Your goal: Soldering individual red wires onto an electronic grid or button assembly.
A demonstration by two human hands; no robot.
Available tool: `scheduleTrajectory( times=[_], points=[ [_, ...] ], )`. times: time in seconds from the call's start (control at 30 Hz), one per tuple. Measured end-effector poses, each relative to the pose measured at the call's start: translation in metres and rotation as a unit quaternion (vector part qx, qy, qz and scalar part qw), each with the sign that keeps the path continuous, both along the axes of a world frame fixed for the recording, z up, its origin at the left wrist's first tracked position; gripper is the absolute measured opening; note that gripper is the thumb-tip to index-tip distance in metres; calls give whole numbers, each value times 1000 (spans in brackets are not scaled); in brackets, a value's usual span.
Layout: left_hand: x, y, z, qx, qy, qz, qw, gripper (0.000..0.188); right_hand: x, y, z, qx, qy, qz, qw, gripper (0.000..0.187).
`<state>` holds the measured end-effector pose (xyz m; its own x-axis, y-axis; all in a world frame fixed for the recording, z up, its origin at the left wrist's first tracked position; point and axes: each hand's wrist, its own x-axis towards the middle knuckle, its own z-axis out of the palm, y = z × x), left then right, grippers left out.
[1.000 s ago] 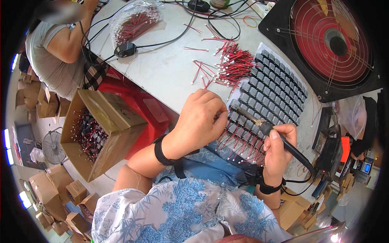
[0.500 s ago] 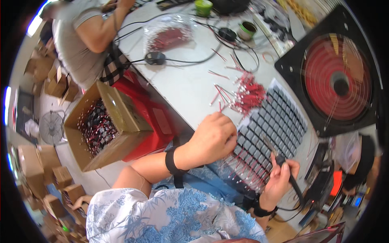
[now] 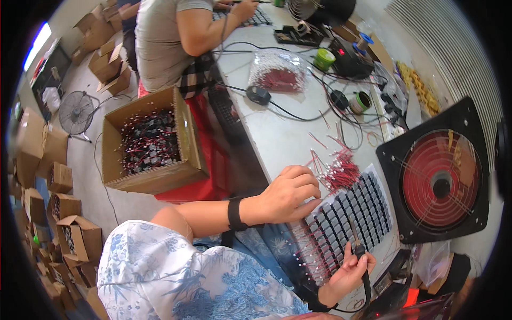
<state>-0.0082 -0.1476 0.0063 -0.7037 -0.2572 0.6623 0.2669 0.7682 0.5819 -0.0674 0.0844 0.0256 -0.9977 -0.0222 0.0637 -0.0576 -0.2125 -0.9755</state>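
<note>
My right hand (image 3: 343, 276) grips a soldering iron (image 3: 359, 249) by its dark handle, its metal tip pointing up over rows of small grey square parts (image 3: 368, 205). These parts sit in a black grid on a white sheet. At the grid's left edge is my left hand (image 3: 290, 195), fingers curled and closed; whatever they pinch is hidden from view. Red and black wires with white ends (image 3: 309, 255) trail from the near rows of parts. Just beyond my left hand lies a pile of loose red wires (image 3: 342, 170) with pale tips.
A square black fan (image 3: 385, 160) stands at the right. On the left, a cardboard box (image 3: 154, 184) full of wired parts rests on a red stool (image 3: 213, 176). Farther back are a bag of wires (image 3: 280, 74), cables, a green cup (image 3: 324, 58) and a co-worker (image 3: 165, 42).
The view has swung, so the scene sits farther right and lower. My left hand remains closed by the grid's edge; my right still holds the soldering iron over the parts.
</note>
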Motion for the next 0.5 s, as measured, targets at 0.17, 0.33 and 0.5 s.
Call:
scheduleTrajectory(
  times=[0.17,0.33,0.5],
  points=[
    [-3,-26,-13,-9,57,93,994,17,-3,3,-2,1,9,11,1000,14],
    [-4,-25,-23,-48,71,119,989,19,1,2,0,-10,-4,2,1000,12],
    [-4,-24,-23,-42,76,124,989,16,2,0,-2,6,16,1,1000,12]
  ],
)
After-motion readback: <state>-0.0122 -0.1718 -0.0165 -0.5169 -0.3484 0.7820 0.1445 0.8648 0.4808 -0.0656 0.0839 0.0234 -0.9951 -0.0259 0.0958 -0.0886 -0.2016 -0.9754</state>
